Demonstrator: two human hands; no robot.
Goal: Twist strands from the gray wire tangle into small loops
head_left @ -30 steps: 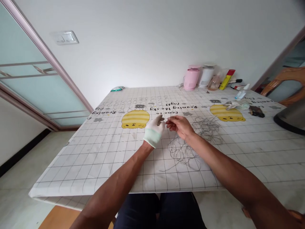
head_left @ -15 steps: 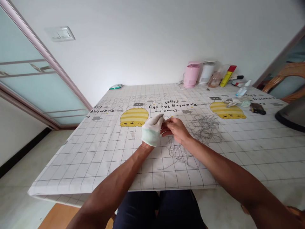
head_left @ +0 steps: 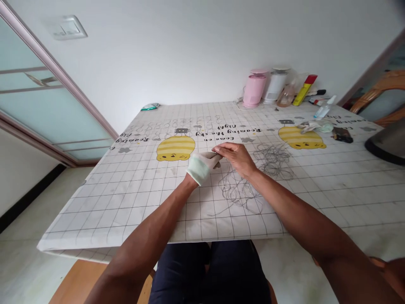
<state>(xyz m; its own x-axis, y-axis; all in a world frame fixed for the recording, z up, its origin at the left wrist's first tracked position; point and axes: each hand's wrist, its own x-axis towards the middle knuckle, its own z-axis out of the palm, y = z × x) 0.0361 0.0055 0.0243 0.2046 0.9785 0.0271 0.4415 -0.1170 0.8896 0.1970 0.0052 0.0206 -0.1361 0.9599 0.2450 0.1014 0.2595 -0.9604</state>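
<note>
My left hand, in a white glove with a pale green cuff, is closed with its fingers pointing right. My bare right hand pinches right at the left fingertips, and the two hands touch or nearly touch. What lies between the fingers is too small to make out. Just below and to the right of my hands, a loose tangle of thin grey wire spreads on the table. A denser wire tangle lies beyond my right wrist. Farther back on the left are rows of small grey wire loops.
The table wears a checked cloth with yellow printed figures. Near the wall stand a pink cylinder, a white one, bottles and a yellow-red can. Another glove, a dark small object and a metal vessel are right.
The right thumb and fingers have closed over the left fingertips, and my left hand has turned to point more to the right. The view has shifted slightly.
</note>
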